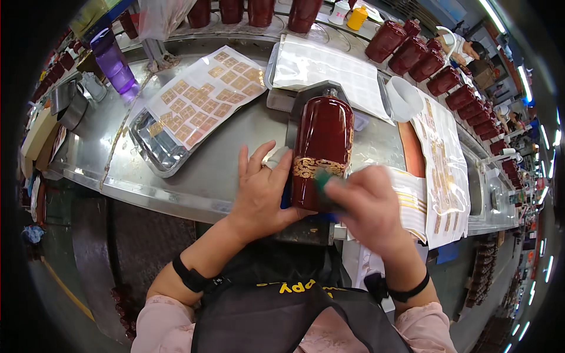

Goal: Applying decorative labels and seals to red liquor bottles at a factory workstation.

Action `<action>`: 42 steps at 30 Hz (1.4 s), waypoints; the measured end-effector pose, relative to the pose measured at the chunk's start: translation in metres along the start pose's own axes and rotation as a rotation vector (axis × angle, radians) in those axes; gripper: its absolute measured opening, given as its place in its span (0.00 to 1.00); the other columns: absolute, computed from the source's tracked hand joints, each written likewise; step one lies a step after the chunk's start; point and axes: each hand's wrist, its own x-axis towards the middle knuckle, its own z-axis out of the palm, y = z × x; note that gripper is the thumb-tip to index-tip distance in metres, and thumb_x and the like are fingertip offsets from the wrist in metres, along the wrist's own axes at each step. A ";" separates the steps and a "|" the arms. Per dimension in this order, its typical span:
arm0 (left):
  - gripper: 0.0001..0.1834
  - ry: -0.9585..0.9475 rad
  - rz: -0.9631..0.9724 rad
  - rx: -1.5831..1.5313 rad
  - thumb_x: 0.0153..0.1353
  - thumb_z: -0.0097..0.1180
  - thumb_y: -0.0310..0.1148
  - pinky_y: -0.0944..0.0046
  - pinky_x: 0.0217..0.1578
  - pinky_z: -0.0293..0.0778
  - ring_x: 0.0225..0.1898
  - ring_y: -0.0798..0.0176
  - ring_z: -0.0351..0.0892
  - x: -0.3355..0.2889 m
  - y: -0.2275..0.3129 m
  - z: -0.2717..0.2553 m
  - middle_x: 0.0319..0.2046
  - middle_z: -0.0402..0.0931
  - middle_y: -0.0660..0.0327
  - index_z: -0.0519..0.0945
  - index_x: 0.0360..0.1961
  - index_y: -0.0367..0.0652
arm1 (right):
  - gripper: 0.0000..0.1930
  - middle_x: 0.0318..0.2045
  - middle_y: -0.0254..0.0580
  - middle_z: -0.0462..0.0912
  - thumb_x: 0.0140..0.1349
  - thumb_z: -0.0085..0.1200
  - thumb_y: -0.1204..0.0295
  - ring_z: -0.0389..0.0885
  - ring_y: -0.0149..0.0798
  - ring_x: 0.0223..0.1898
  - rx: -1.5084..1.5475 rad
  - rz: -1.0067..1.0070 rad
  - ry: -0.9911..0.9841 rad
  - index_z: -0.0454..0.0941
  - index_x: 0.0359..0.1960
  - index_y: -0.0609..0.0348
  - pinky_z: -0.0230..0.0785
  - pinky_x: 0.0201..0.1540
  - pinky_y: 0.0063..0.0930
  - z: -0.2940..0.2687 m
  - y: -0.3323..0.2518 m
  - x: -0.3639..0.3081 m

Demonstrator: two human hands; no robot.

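A dark red bottle (323, 147) lies on a grey stand near the front edge of the steel worktop (235, 170), its gold band facing up. The left hand (259, 191) presses flat against the bottle's left side, fingers spread and loose. The right hand (368, 209), blurred, has its fingers clenched on a small green pad (322, 179) touching the band. Open worktop lies between the hands and a steel tray (154, 145) at left, which carries one sheet of gold decals (206, 94). Two more decal sheets lie right. About a dozen red bottles (438, 70) line the far-right edge; four stand at the back.
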 end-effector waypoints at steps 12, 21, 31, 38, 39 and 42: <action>0.53 0.007 0.005 0.053 0.42 0.67 0.62 0.31 0.66 0.36 0.61 0.42 0.63 0.005 0.007 -0.006 0.35 0.77 0.46 0.68 0.57 0.25 | 0.13 0.30 0.43 0.79 0.50 0.63 0.76 0.79 0.41 0.33 0.358 0.399 -0.217 0.80 0.39 0.62 0.70 0.36 0.32 -0.019 0.003 0.020; 0.55 0.074 0.053 0.142 0.41 0.66 0.65 0.30 0.66 0.34 0.61 0.44 0.63 0.010 0.018 -0.013 0.30 0.76 0.49 0.69 0.56 0.24 | 0.10 0.30 0.45 0.76 0.54 0.60 0.73 0.76 0.49 0.32 -0.142 0.344 0.075 0.78 0.37 0.60 0.68 0.34 0.38 -0.007 0.021 0.051; 0.50 0.054 0.011 0.006 0.43 0.68 0.57 0.30 0.66 0.34 0.62 0.41 0.61 0.005 0.017 -0.012 0.47 0.75 0.49 0.66 0.62 0.33 | 0.08 0.26 0.37 0.76 0.56 0.62 0.77 0.74 0.31 0.26 0.209 0.479 0.164 0.79 0.38 0.63 0.66 0.29 0.23 -0.012 0.004 0.009; 0.38 0.158 0.244 0.262 0.51 0.63 0.40 0.32 0.68 0.31 0.67 0.47 0.61 0.003 0.036 0.001 0.52 0.78 0.54 0.67 0.64 0.41 | 0.10 0.31 0.31 0.79 0.65 0.58 0.70 0.73 0.20 0.31 0.736 0.850 0.384 0.76 0.41 0.65 0.68 0.35 0.15 0.018 0.007 -0.010; 0.35 0.134 0.196 0.223 0.55 0.59 0.40 0.33 0.68 0.34 0.67 0.47 0.61 0.002 0.036 -0.001 0.53 0.77 0.54 0.67 0.64 0.40 | 0.10 0.31 0.31 0.80 0.66 0.58 0.70 0.73 0.20 0.32 0.742 0.878 0.367 0.76 0.41 0.65 0.68 0.35 0.15 0.017 0.009 -0.013; 0.36 0.096 0.133 0.144 0.58 0.58 0.43 0.33 0.67 0.38 0.67 0.45 0.61 -0.001 0.029 -0.006 0.54 0.76 0.53 0.65 0.65 0.36 | 0.09 0.31 0.32 0.79 0.65 0.58 0.71 0.73 0.21 0.31 0.745 0.894 0.380 0.76 0.40 0.65 0.68 0.35 0.16 0.018 0.011 -0.019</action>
